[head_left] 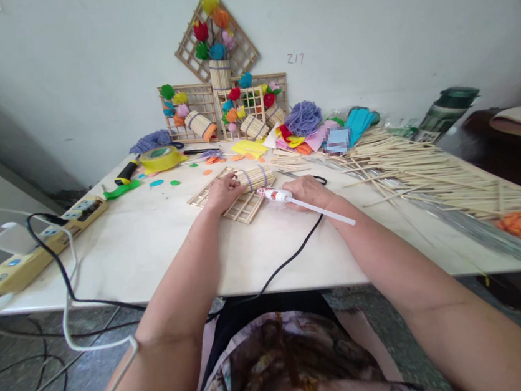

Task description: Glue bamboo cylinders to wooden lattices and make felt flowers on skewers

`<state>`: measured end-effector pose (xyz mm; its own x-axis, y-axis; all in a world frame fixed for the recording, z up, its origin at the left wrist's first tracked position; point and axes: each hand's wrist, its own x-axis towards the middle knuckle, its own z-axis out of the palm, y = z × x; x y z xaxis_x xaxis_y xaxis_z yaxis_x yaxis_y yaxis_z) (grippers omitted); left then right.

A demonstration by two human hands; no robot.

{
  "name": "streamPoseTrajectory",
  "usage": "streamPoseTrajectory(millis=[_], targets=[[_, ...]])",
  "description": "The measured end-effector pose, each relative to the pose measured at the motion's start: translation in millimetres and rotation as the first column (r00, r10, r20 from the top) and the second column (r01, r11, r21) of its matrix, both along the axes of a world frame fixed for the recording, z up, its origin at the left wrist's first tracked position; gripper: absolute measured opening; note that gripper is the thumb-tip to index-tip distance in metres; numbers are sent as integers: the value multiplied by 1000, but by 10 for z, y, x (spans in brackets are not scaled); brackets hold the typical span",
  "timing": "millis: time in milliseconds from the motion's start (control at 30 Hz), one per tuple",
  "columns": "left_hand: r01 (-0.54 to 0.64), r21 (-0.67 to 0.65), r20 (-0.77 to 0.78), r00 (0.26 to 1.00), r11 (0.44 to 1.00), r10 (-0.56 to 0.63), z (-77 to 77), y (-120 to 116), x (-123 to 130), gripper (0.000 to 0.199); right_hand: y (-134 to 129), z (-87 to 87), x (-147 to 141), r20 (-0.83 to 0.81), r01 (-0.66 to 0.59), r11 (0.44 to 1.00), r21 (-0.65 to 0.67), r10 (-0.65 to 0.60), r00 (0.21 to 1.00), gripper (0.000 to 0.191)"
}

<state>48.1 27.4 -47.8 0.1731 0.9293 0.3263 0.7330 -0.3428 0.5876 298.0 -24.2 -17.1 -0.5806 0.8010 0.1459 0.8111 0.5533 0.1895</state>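
Note:
My left hand (223, 193) grips the left end of a roll of thin wooden sticks (255, 178), bound with purple yarn. The roll lies on a small wooden stick lattice (243, 211), flat on the table. My right hand (308, 192) is closed around a hot glue gun (275, 194), and a long white glue stick (325, 210) juts from its back. The gun's nozzle end points left, close to the roll's lower side; whether it touches cannot be made out. A black cord (291, 258) trails from the gun toward the table's front edge.
Finished lattices with paper flowers (194, 112) lean against the wall. Loose wooden sticks (431, 166) spread over the right side. A power strip (45, 248) with cables runs along the left. Yellow tape (160, 160), a utility knife (127, 172) and purple yarn (302, 118) lie behind.

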Motion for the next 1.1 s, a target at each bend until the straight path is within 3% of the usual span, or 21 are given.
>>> streamPoseTrajectory(millis=[367,1100], targets=[[-4,21,-9,1000,1000,5,-6,4,-5,24,-11,-2,11,-61,-41,999,7,41,997,21],[-24,-7,-18,1000,1000,24,50,-45,24,23,-54,56,-66,20,48,998,-31,-47,999,23]])
